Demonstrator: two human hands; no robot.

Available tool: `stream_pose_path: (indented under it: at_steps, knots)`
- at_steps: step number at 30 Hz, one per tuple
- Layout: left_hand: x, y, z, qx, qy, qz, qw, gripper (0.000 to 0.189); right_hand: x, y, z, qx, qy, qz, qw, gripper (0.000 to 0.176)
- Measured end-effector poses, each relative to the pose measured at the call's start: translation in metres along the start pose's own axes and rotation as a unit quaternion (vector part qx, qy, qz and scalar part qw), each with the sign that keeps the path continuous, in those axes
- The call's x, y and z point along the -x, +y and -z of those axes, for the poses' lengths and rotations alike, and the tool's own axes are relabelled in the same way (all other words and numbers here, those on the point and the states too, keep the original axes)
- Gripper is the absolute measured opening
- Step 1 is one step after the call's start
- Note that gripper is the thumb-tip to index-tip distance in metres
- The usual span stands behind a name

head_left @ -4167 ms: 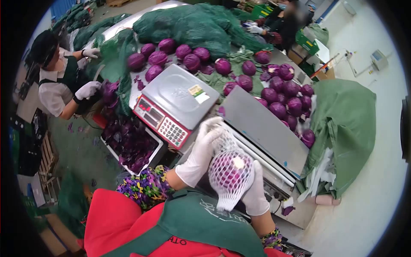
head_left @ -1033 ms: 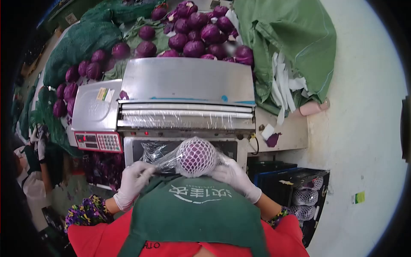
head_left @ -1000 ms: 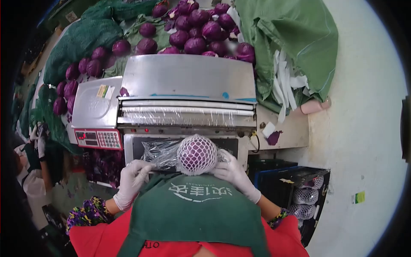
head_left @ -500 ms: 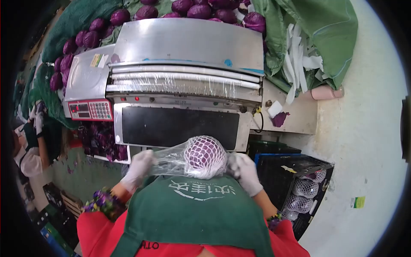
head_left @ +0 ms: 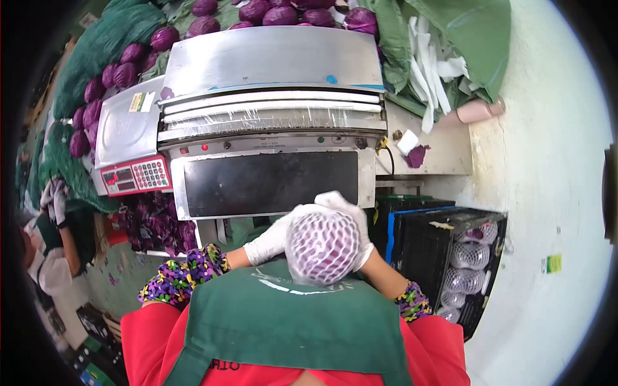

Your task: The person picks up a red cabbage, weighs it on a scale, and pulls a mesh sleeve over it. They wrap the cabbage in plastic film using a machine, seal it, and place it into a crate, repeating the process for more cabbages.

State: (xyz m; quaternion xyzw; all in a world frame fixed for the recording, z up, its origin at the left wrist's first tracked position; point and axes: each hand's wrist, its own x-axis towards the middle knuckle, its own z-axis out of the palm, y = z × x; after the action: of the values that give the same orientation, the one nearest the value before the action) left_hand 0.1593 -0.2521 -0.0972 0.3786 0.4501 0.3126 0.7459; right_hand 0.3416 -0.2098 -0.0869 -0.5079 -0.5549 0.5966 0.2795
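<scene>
A red cabbage [head_left: 324, 248] in a white foam net is held close against the green apron, between my two hands. Clear film lies around it, though how tightly is hard to see. My left hand [head_left: 273, 237], in a white glove, presses against the cabbage's left and far side, its fingertips hidden behind it. My right hand [head_left: 353, 222], gloved as well, curves around the far and right side. Just beyond the hands lies the black plate [head_left: 270, 183] of a film wrapping machine [head_left: 277, 61], with rolls of film above it.
A scale [head_left: 135, 177] stands left of the machine. Red cabbages [head_left: 125, 75] lie behind and left. At right, a black crate [head_left: 418, 238] holds several netted cabbages [head_left: 465, 281]. Cabbage leaves [head_left: 161, 215] fill a container below the scale. Another person's gloved hands [head_left: 56, 198] work at far left.
My hands have come together around the netted cabbage; half a second ago they were apart, with film stretched out to the left. The loose film is now gathered behind the cabbage or hidden.
</scene>
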Motion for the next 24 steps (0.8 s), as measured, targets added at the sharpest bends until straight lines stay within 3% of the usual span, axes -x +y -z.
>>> stream_pose_path:
  at_steps: [1,2,3,4,5,6,8,9,10,12,13,14,15,16,17,18,19,20,21,22,24]
  knots:
    - [0.004,0.003,0.011,-0.043,-0.010,-0.096,0.994,0.028,-0.003,-0.025,-0.002,0.186,0.048,0.090,0.977,0.011]
    - [0.008,0.007,0.024,-0.081,-0.019,-0.191,0.978,0.030,0.000,-0.053,-0.004,0.365,0.093,0.171,0.910,0.015]
    - [0.010,0.011,0.037,0.089,-0.047,-0.077,0.992,0.036,0.000,-0.060,-0.011,0.392,0.108,0.205,0.890,0.017]
    - [0.009,0.018,0.047,0.254,-0.071,0.045,0.964,0.042,0.001,-0.064,-0.022,0.418,0.122,0.239,0.868,0.019]
    - [0.031,0.072,0.047,0.384,-0.050,0.194,0.901,0.064,0.005,-0.067,-0.035,0.457,0.118,0.238,0.849,0.018]
    - [0.038,0.086,0.057,0.383,0.006,0.219,0.897,0.072,0.005,-0.064,-0.047,0.425,0.145,0.268,0.853,0.019]
    - [0.049,0.061,0.074,0.382,-0.048,0.182,0.905,0.068,-0.003,-0.061,-0.069,0.287,0.185,0.368,0.865,0.019]
    - [0.049,0.052,0.074,0.348,-0.069,0.203,0.913,0.065,0.001,-0.063,-0.078,0.264,0.149,0.347,0.888,0.015]
    - [0.051,0.044,0.073,0.310,-0.042,0.214,0.925,0.058,-0.003,-0.054,-0.090,0.173,0.171,0.360,0.901,0.011]
    - [0.071,0.075,0.061,0.113,0.015,0.090,0.989,0.052,-0.003,-0.052,-0.100,0.041,0.114,0.273,0.954,0.010]
    - [0.080,0.069,0.066,0.203,-0.013,0.053,0.978,0.037,-0.003,-0.055,-0.103,-0.003,0.070,0.202,0.977,0.010]
    - [0.077,0.051,0.077,-0.128,-0.036,-0.175,0.976,0.029,-0.003,-0.058,-0.104,-0.050,0.035,0.132,0.989,0.009]
    - [0.077,0.050,0.067,-0.018,0.059,-0.131,0.989,0.037,-0.004,-0.054,-0.110,-0.144,0.018,0.122,0.982,0.009]
    - [0.058,0.030,0.084,0.033,0.034,-0.201,0.978,0.044,-0.003,-0.049,-0.116,-0.237,0.000,0.120,0.964,0.009]
    - [0.059,0.060,0.073,-0.188,0.118,-0.231,0.947,0.043,0.001,-0.051,-0.118,-0.290,-0.034,0.056,0.955,0.009]
    - [0.064,0.069,0.068,-0.187,0.078,-0.239,0.950,0.043,0.005,-0.052,-0.118,-0.348,-0.075,-0.005,0.935,0.008]
    - [0.075,0.068,0.071,-0.082,-0.036,-0.141,0.986,0.045,0.005,-0.046,-0.113,-0.160,-0.009,0.180,0.971,0.005]
    - [0.081,0.076,0.069,0.018,-0.140,-0.030,0.990,0.062,0.004,-0.037,-0.111,0.044,0.049,0.342,0.937,0.006]
    - [0.088,0.098,0.028,-0.019,-0.066,-0.053,0.996,0.064,0.002,-0.004,-0.121,-0.297,0.000,0.035,0.954,0.004]
    - [0.088,0.102,0.021,0.031,-0.057,-0.007,0.998,0.062,0.020,-0.010,-0.105,-0.165,0.081,-0.003,0.983,0.022]
    - [0.073,0.100,0.011,0.088,-0.012,0.033,0.995,0.061,0.047,-0.031,-0.066,-0.270,0.062,-0.009,0.961,0.032]
